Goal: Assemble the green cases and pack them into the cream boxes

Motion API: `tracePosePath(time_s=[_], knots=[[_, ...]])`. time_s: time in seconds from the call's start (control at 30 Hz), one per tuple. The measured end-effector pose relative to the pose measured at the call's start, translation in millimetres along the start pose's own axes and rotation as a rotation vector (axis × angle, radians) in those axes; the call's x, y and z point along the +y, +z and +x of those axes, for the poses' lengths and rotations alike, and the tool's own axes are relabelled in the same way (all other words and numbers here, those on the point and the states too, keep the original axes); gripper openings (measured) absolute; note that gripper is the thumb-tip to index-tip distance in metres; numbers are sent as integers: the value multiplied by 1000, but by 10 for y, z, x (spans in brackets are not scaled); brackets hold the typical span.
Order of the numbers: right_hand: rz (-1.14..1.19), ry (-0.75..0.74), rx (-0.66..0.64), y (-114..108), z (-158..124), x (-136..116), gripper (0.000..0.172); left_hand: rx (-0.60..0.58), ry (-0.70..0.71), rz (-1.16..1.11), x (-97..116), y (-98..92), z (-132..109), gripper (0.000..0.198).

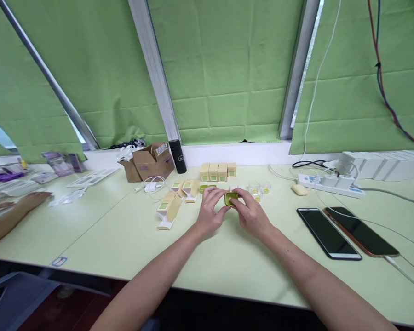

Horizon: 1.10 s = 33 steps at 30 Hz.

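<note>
Both my hands meet over the pale green table (pixel 124 239) and grip a small olive-green case (pixel 230 198) between their fingertips. My left hand (pixel 210 212) pinches its left side, my right hand (pixel 251 214) its right side. Another green case (pixel 207 188) lies just behind them. Several small tan boxes (pixel 217 171) stand in a row further back. Opened tan boxes with white trays (pixel 169 210) lie to the left of my hands. Small clear packets (pixel 258 189) sit behind my right hand.
Two dark phones (pixel 327 232) lie at the right, one on a cable, near a white power strip (pixel 331 183). A cardboard box (pixel 146 163) and a black cylinder (pixel 177 156) stand at the back. Another person's hand (pixel 32 201) rests on the table at the far left.
</note>
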State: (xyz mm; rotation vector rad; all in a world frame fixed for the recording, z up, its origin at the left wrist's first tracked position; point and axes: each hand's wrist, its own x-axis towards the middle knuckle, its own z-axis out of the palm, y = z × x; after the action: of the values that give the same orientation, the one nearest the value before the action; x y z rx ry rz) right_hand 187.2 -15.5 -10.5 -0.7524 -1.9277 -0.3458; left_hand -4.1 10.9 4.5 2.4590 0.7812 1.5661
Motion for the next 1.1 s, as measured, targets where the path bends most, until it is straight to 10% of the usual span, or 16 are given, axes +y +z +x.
tracePosePath(time_s=[0.73, 1.1], knots=[[118, 181, 82, 44, -55, 22, 27, -10, -41, -28, -39, 13, -18, 44], [375, 594, 91, 56, -40, -10, 28, 5, -118, -56, -107, 54, -34, 26]])
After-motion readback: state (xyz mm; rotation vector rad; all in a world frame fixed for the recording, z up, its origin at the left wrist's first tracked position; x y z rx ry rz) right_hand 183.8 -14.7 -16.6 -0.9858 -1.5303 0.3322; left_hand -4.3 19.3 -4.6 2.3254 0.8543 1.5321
